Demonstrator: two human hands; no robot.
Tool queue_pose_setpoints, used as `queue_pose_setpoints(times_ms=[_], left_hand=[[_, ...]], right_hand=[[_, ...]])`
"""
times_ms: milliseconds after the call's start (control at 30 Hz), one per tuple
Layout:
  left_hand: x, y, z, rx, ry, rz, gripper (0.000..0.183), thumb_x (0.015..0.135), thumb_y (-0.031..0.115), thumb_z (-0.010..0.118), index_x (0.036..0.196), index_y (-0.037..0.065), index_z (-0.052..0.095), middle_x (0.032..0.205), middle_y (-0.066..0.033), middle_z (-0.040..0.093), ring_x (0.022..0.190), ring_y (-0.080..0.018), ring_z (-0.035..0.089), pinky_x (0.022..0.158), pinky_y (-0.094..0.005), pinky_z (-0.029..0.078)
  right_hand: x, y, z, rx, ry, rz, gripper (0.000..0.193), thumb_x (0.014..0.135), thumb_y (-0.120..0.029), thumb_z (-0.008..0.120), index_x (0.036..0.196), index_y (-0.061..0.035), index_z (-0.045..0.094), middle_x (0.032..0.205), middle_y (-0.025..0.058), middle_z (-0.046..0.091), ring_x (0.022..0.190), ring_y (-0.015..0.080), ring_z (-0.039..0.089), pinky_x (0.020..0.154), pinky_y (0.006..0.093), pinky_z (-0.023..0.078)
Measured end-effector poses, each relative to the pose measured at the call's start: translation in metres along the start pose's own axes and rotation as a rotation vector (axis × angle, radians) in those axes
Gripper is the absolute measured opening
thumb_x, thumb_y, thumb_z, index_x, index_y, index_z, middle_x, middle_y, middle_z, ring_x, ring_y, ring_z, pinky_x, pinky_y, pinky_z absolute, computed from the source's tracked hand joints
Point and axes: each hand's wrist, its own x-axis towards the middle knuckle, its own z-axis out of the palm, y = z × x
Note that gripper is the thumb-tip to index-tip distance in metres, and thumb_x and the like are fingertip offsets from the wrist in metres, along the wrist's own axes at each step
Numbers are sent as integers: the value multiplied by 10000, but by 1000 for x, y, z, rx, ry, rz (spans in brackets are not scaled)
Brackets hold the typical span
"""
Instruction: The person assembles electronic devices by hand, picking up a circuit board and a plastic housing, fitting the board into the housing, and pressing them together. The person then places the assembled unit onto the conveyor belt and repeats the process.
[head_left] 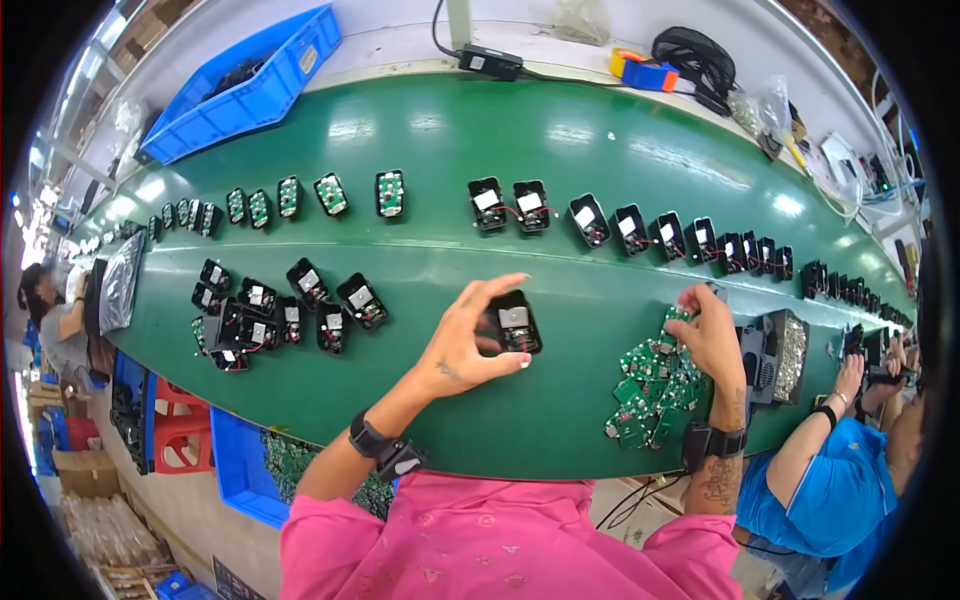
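Observation:
My left hand (465, 342) is spread around a black plastic housing (516, 322) on the green table. Its thumb lies at the housing's near edge and the index finger stretches past the far edge. A silvery-grey block and small wired parts show inside the housing. My right hand (712, 335) has thumb and fingers pinched on a small green circuit board (677, 315), at the far end of a loose pile of circuit boards (640, 392). The fingers partly cover that board.
Open housings (258, 297) cluster at left. A row of wired housings (630, 230) runs right; housings with green boards (332, 193) line the far left. Blue bins stand at back (240, 85) and below the table (250, 470). A tray of small metal parts (790, 360) and a co-worker (830, 480) are right.

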Motion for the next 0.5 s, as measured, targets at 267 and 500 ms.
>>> queue_pose_setpoints(times_ms=[267,500], left_hand=[[5,2,22,-919,209,-91,708,790,2,749,1426,84,448,1391,-118,427,1027,-190,604,514,-247,525],[5,-35,35,-481,206,-9,142,902,89,701,1027,30,734,1369,-106,447,1004,-185,619,723,-271,519]], right_hand=[[-28,-67,20,906,54,68,424,904,9,617,1321,31,543,878,29,566,634,107,623,547,227,511],[-31,-126,62,1154,-262,2,232,921,4,633,1145,58,604,881,54,654,690,91,637,593,215,512]])
